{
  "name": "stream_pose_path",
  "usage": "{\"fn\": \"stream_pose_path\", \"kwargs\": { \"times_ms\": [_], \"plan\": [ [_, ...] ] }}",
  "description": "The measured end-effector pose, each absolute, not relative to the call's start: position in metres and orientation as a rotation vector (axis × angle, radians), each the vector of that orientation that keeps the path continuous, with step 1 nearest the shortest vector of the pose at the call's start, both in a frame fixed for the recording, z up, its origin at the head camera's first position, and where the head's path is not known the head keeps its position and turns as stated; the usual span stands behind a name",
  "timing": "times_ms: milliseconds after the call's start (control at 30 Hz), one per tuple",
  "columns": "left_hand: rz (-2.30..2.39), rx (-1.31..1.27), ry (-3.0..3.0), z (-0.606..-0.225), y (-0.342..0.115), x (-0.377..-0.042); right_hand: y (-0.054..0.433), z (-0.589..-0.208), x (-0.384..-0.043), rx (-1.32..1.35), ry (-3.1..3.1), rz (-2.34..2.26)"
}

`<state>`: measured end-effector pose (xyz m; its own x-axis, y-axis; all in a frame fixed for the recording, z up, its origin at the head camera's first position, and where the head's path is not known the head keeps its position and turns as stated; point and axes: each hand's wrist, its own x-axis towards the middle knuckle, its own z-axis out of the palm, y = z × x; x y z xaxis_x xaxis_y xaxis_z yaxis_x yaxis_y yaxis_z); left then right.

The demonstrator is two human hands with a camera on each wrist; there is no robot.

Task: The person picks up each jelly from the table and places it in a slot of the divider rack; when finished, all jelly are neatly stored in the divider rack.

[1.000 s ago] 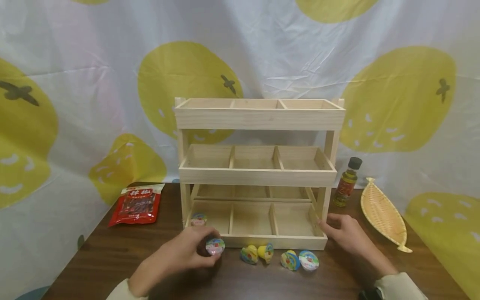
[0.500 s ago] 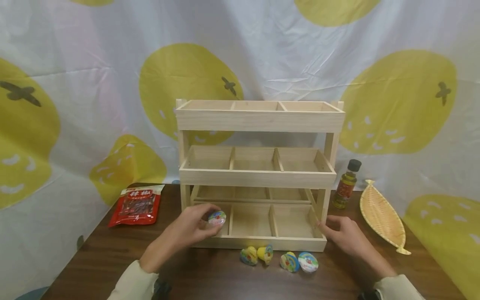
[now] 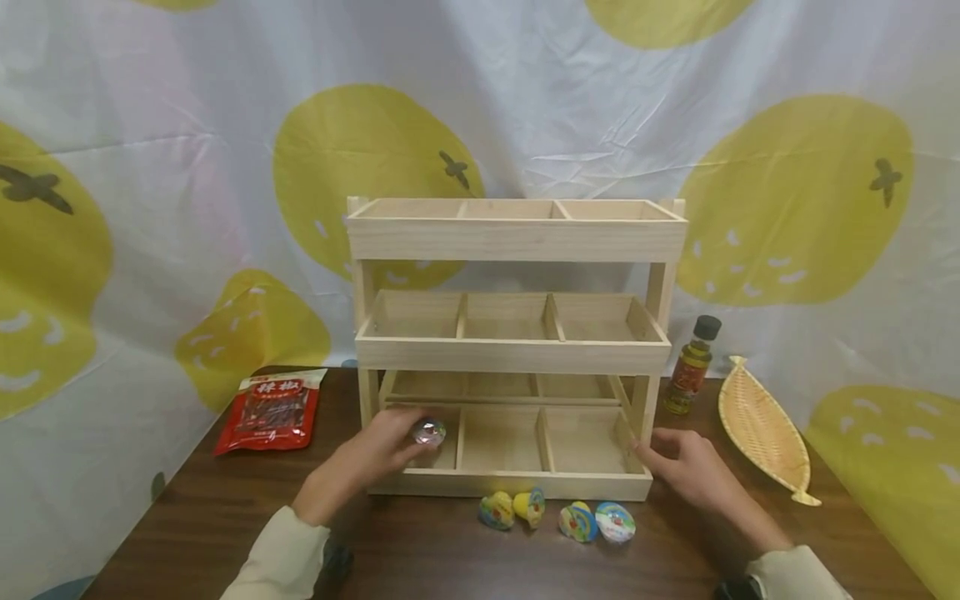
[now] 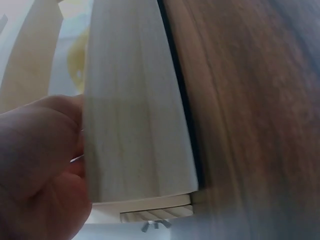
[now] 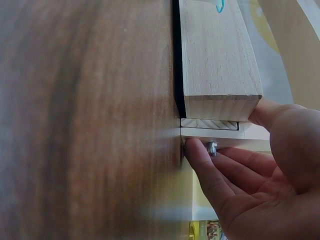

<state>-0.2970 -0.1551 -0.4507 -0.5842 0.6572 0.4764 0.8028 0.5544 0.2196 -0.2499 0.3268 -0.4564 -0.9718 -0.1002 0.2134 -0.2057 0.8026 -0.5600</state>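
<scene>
In the head view, my left hand (image 3: 388, 440) pinches a small jelly cup (image 3: 429, 432) between thumb and fingers, over the bottom tier's left compartment. Its lid catches the light. The jelly cup seen earlier in that compartment is hidden behind this hand. In the left wrist view the tray's front board (image 4: 137, 110) covers the fingertips. My right hand (image 3: 692, 467) grips the right end of the three-tier wooden rack (image 3: 517, 357), thumb over the tray's side and fingers outside it. In front of the rack several jelly cups (image 3: 615, 522) lie on the table.
A red bag of dried chilies (image 3: 273, 412) lies left of the rack. An oil bottle (image 3: 692, 367) with a black cap stands at the right, beside a leaf-shaped woven basket (image 3: 765, 429). A curtain with a yellow fruit print (image 3: 375, 158) hangs behind the wooden table (image 3: 450, 558).
My left hand has carried the jelly cup from in front of the rack up and over the front board into the bottom left compartment. The right hand has stayed on the rack.
</scene>
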Motion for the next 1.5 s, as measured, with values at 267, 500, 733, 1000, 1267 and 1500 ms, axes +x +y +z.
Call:
{"fn": "stream_pose_path", "kwargs": {
  "times_ms": [267,500,733,1000,1267,1500],
  "plan": [
    [-0.601,-1.145,-2.579,-0.4539,-0.1564,-0.2992,0.3273,-0.4559,-0.2493,0.243,-2.818,0.912],
    [-0.628,-1.069,-2.648,-0.4519,-0.1554,-0.2982,0.3273,-0.4567,-0.2494,0.242,-2.816,0.914],
    [-0.616,-1.076,-2.592,-0.45,-0.1555,-0.2951,0.3272,-0.4576,-0.2495,0.234,-2.82,0.923],
    [-0.629,-1.067,-2.613,-0.4483,-0.1563,-0.2949,0.3267,-0.4556,-0.2494,0.242,-2.826,0.924],
    [-0.706,-1.122,-2.665,-0.4468,-0.1595,-0.2958,0.3265,-0.4543,-0.2494,0.241,-2.826,0.907],
    [-0.698,-1.13,-2.657,-0.4463,-0.1598,-0.296,0.3261,-0.4542,-0.2489,0.246,-2.825,0.91]
  ]
}}
